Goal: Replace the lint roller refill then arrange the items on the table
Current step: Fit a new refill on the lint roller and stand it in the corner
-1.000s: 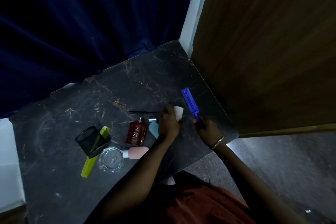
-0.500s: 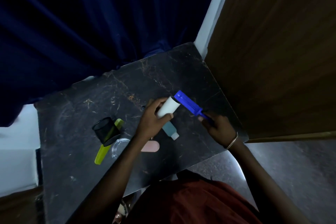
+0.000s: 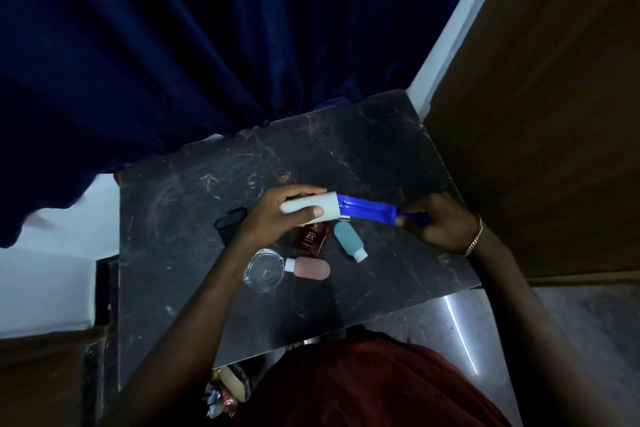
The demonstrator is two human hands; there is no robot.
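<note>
Above the black marble table [image 3: 381, 156] I hold both parts level. My left hand [image 3: 277, 215] is wrapped around the white refill roll [image 3: 325, 206]. The roll's right end sits over the left tip of the blue lint roller frame [image 3: 367, 210]. My right hand [image 3: 440, 222] pinches the frame's thin blue handle at its right end. Most of the blue frame is still bare between my two hands.
On the table under my hands lie a red perfume bottle [image 3: 310, 239], a teal travel bottle [image 3: 348, 243], a pink travel bottle [image 3: 310, 267], a glass ashtray [image 3: 263, 270] and a black mesh cup [image 3: 230, 218]. A wooden panel [image 3: 536, 114] stands right, a blue curtain [image 3: 207, 45] behind.
Both hands lifted from the table with the roll and frame. The frame swung from upright to level, and the roll's end slid onto its tip.
</note>
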